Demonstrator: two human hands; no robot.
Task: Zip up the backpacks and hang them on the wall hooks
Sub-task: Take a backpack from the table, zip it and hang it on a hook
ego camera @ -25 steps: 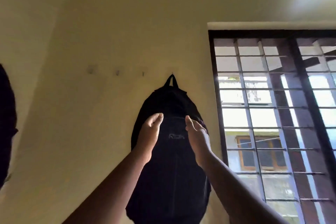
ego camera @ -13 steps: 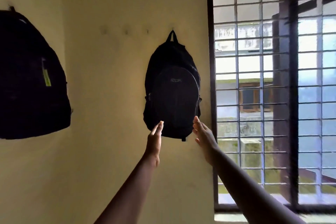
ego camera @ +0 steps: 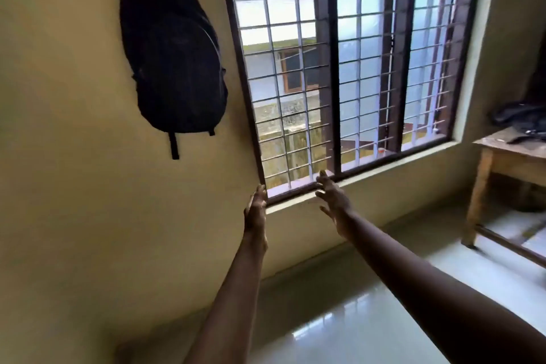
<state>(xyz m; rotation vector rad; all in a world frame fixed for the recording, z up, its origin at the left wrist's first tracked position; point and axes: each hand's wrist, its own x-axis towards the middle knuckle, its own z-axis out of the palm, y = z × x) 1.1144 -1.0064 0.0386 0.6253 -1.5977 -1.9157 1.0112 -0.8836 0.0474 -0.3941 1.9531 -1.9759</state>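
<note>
**Backpack on the wall, both hands bare below it**

The black backpack hangs flat against the yellow wall, high up and off to the left of both hands and well apart from them. Its top loop runs out of sight at the upper edge, so I cannot see what it hangs from. One strap end dangles beneath it.

The left hand is stretched forward with the fingers straight and close together, seen edge-on, gripping nothing. The right hand, just beside it, has its fingers fanned wide and is likewise empty. Both fingertips line up with the bottom rail of the barred window, near its lower left corner; whether they touch it I cannot tell.

Far to the right of the right hand stands a wooden desk with a dark heap lying on it, too dim to make out. A glossy floor lies under the arms.
</note>
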